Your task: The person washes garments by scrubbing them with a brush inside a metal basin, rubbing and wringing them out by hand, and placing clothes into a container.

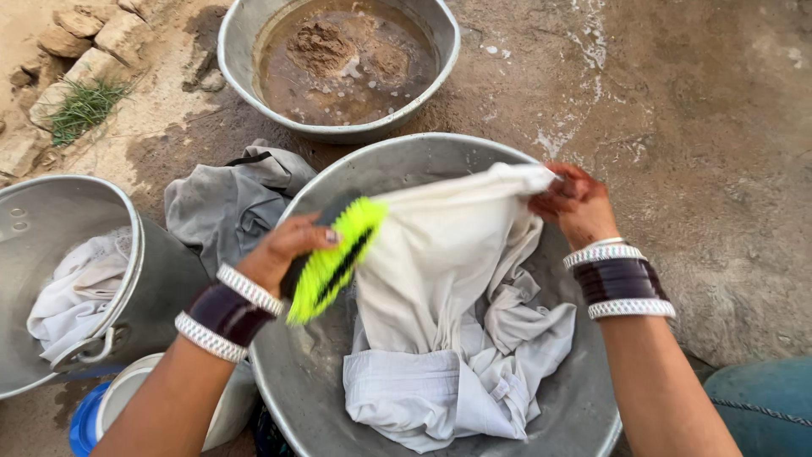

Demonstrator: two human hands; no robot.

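Left hand [279,250] is closed around a neon-yellow scrub brush [334,262], bristles against the white garment [440,322]. Right hand [575,203] pinches the garment's upper edge, holding it taut. The garment drapes into a large metal basin [584,398]; a grey cloth [224,203] lies beside it.

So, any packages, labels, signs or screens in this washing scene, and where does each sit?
None in view: no package, label, sign or screen.
Nearest candidate: a white tub with a blue lid at the lower left edge, mostly hidden, no label visible.
The left hand holds a neon-yellow scrub brush; the right hand grips a white cloth over a metal basin.
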